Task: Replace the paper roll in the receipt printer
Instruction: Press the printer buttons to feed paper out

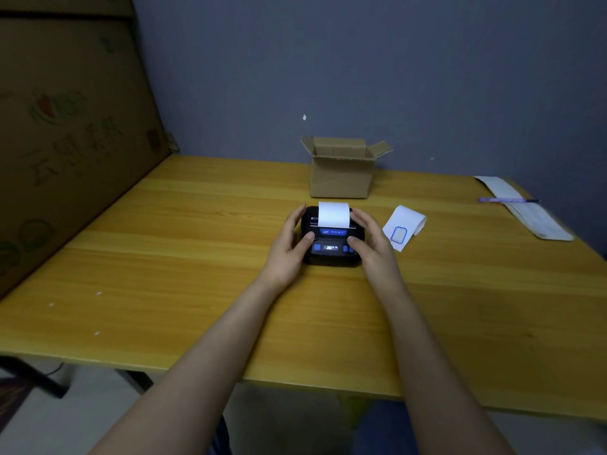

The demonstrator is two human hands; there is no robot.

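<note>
A small black receipt printer (330, 254) with blue buttons and a lit display sits in the middle of the wooden table (197, 257). A white strip of paper (333, 214) sticks up from its top slot. My left hand (290, 239) cups the printer's left side, thumb resting on the front panel. My right hand (371, 238) cups the right side, thumb on the front near the blue buttons. Just right of the printer lies a loose white paper strip (404, 227) with a blue rectangle printed on it, its far end curled.
An open cardboard box (341, 172) stands behind the printer near the wall. At the far right lie a long printed receipt (525, 210) and a purple pen (507, 200) across it. A big cardboard sheet (65, 126) leans along the table's left side.
</note>
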